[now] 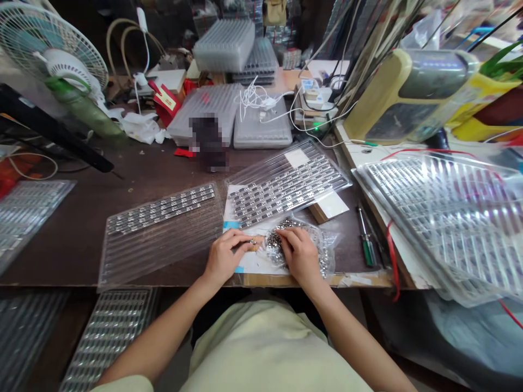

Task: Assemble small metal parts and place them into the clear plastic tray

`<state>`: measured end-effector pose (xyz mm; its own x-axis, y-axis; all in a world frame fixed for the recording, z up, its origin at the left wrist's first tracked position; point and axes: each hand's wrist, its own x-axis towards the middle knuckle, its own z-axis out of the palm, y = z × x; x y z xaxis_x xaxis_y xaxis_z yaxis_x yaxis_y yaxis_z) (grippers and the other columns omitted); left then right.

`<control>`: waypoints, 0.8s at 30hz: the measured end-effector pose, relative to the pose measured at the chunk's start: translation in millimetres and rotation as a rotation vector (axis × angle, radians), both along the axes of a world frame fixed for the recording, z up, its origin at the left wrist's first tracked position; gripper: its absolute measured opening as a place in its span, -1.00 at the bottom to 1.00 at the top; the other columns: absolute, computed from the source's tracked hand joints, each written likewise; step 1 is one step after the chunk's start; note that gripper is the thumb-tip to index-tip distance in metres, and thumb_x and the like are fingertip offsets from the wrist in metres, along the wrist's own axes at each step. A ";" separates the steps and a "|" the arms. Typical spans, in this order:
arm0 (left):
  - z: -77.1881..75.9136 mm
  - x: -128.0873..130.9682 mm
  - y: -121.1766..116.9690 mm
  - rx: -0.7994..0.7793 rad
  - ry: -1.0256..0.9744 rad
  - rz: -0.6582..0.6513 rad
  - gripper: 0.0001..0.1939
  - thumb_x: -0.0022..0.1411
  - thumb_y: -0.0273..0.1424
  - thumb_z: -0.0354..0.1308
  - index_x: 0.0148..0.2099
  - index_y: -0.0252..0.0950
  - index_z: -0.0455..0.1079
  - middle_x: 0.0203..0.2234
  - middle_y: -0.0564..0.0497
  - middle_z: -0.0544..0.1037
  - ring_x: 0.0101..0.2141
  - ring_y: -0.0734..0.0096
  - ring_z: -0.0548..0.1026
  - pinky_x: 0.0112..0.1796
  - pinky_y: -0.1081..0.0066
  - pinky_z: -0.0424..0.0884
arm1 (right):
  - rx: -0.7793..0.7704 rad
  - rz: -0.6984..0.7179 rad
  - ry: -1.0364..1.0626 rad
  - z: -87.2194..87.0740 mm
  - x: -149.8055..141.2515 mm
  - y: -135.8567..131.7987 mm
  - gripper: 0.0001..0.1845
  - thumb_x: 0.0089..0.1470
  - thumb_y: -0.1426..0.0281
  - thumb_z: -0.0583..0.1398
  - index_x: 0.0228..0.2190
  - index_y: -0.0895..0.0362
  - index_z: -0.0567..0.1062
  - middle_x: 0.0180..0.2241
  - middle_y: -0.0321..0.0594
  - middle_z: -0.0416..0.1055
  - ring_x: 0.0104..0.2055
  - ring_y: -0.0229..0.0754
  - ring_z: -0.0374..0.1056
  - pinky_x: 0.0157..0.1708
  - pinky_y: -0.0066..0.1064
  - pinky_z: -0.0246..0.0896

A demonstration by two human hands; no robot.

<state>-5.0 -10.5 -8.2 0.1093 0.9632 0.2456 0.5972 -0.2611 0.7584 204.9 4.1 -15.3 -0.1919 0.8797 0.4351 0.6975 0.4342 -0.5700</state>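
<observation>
Clear plastic came up first at the left of my feed: a ridged tray, lying aslant on the dark table, rows of small parts along its far side. Next along, the left hand, and here was the fine work! It reached in from the near edge, back of the hand up, thumb and forefinger drawn together on what looked like a small shiny piece, right at a tan piece over the white sheet. Whether the tan piece was pinched too, I couldn't tell from my end. Beyond, at the far middle, sat a second tray, slanted, rows of parts across it. Then, rightward, the metal pieces, heaped in a clear bag. Onto them came the right hand, back up, fingers curled down and bunched at the heap; I couldn't tell whether its tips gripped anything. My call: this was the picking step, single pieces being taken up from the heap, and the next move called for a light, exact pinch, the left hand held steady. Last, to the right, a green-handled screwdriver lay well apart from both hands.
</observation>
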 end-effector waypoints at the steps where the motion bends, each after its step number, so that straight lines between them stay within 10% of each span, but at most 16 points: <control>1: -0.5 1.2 -0.5 0.012 0.007 -0.002 -0.85 0.19 -0.37 0.18 -0.19 -0.20 0.53 -0.32 -0.03 0.54 -0.29 0.37 0.51 -0.25 0.39 0.44 | -0.006 0.002 0.024 -0.2 0.2 -0.2 -0.79 0.21 0.43 0.07 -0.22 0.08 0.50 -0.29 -0.17 0.46 -0.22 -0.17 0.35 -0.21 -0.33 0.28; 15: 1.6 9.7 -0.1 0.047 0.148 -0.013 -0.83 0.20 -0.38 0.18 -0.16 -0.13 0.53 -0.37 0.02 0.53 -0.33 0.40 0.48 -0.27 0.40 0.39 | -0.048 0.036 0.066 1.4 2.1 -2.0 -0.78 0.23 0.41 0.06 -0.22 0.09 0.50 -0.28 -0.20 0.52 -0.24 -0.19 0.41 -0.22 -0.36 0.28; 24: 0.2 0.8 0.7 0.065 -0.094 0.149 -0.87 0.20 -0.38 0.17 -0.22 -0.24 0.52 -0.32 -0.02 0.53 -0.27 0.40 0.50 -0.25 0.43 0.41 | -0.073 0.071 -0.106 15.1 -38.4 0.8 -0.91 0.09 0.27 0.25 -0.39 -0.04 0.57 -0.28 -0.33 0.52 -0.22 -0.16 0.27 -0.22 -0.27 -0.01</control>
